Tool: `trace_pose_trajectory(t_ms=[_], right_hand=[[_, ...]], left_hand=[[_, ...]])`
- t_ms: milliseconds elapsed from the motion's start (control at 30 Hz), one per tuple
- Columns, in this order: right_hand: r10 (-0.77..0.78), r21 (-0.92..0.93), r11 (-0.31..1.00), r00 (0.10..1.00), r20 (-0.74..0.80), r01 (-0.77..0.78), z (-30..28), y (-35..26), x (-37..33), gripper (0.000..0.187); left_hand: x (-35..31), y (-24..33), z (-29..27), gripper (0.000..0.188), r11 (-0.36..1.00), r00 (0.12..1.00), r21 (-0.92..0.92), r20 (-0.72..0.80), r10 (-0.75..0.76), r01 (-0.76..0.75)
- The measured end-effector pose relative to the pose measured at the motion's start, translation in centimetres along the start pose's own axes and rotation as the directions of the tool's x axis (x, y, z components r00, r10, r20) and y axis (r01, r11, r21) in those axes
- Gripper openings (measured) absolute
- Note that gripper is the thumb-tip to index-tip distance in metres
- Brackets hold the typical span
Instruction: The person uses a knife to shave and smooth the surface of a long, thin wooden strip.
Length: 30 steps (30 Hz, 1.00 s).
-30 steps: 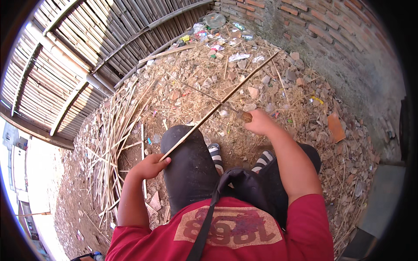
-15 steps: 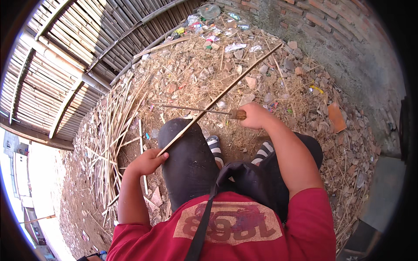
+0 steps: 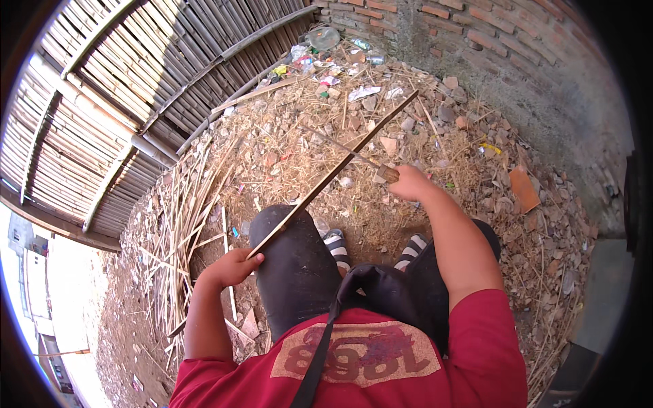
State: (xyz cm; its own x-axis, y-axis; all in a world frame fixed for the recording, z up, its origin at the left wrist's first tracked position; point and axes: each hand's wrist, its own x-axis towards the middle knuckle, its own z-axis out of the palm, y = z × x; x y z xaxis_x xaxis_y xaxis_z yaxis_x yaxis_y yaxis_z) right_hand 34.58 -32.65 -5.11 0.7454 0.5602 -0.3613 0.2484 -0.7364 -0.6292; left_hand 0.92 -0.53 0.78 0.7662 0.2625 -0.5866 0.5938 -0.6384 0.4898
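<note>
My left hand (image 3: 233, 266) grips the near end of a long bamboo strip (image 3: 310, 196), beside my left knee. The strip slants up and to the right across that knee, its far end over the rubble. In my right hand (image 3: 410, 182) is the brown wooden handle of a knife (image 3: 350, 151). Its long thin blade points up and to the left and crosses the strip beyond the knee. Whether the edge touches the strip, I cannot tell.
A pile of split bamboo strips (image 3: 182, 238) lies on the ground at the left. Behind it stands a bamboo-slat fence (image 3: 102, 102). A brick wall (image 3: 503, 41) rises at the far right. Rubble, dry straw and litter (image 3: 365, 92) cover the ground, with a broken tile (image 3: 524, 190) at the right.
The knife has moved farther along the strip, away from me, and its blade now tilts more steeply. The strip's far end has come lower and to the left. My left hand keeps its hold.
</note>
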Motion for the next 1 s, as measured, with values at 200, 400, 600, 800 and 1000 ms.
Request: trace_pose_trajectory(t_ms=[200,400,600,800,1000], right_hand=[[-0.328,-0.21,0.916,0.939,0.101,0.342,3.1,-3.9,-1.8,0.028],[-0.06,0.004,0.998,0.998,-0.036,0.061,-0.1,0.4,0.6,0.031],[-0.267,-0.145,0.951,0.962,0.064,0.274,2.0,-2.4,-1.1,0.03],[0.032,-0.028,0.999,0.999,-0.011,-0.032,-0.3,0.7,0.0,0.029],[-0.227,-0.113,0.966,0.973,0.05,0.231,1.6,-1.3,-0.1,0.029]], left_hand=[[-0.2,-0.2,0.4,0.051,0.997,0.997,-0.035,0.029,-0.066,0.067],[-0.7,-0.4,0.4,0.055,0.999,0.999,0.046,-0.044,-0.002,0.004],[0.3,-1.9,0.8,0.054,0.998,0.999,-0.059,0.038,0.016,-0.014],[0.6,-0.9,0.3,0.051,1.0,0.998,0.005,0.066,0.005,-0.005],[-0.4,-0.2,0.2,0.049,1.0,0.997,-0.022,0.082,0.011,-0.009]])
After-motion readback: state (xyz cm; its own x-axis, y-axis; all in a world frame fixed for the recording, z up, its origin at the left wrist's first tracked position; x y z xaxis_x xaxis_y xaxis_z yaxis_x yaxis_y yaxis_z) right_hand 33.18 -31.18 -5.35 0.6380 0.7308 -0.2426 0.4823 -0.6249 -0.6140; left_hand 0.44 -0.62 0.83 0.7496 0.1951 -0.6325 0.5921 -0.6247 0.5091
